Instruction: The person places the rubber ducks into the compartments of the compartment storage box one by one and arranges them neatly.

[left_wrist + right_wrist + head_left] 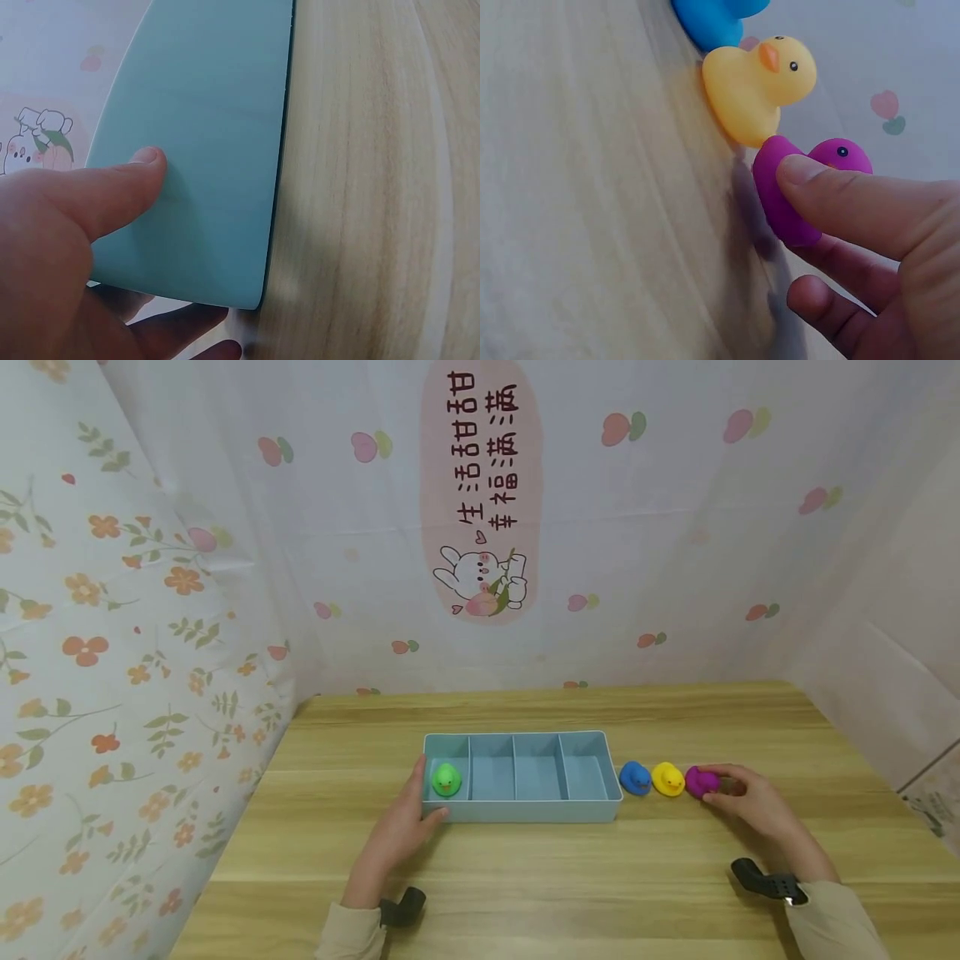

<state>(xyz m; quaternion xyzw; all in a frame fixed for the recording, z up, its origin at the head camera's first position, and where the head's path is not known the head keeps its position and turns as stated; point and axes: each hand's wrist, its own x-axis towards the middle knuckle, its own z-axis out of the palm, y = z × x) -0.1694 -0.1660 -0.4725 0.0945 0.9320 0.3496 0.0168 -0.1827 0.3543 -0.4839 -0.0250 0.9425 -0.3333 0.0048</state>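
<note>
A light blue divided box (525,812) stands on the table, a green rubber duck (447,780) in its leftmost compartment. My left hand (397,832) holds the box at its left end; the thumb (135,180) lies against the front wall and the fingers reach round the end wall. To the right of the box, my right hand (761,806) pinches a purple rubber duck (780,206) between thumb and fingers. In the right wrist view the purple duck is tilted, with a shadow beside it on the table. Its underside is partly hidden by the fingers.
A yellow rubber duck (668,779) sits left of the purple one, and a blue rubber duck (635,778) sits between it and the box's right end. Patterned cloth (315,527) hangs behind and left of the wooden table (540,893).
</note>
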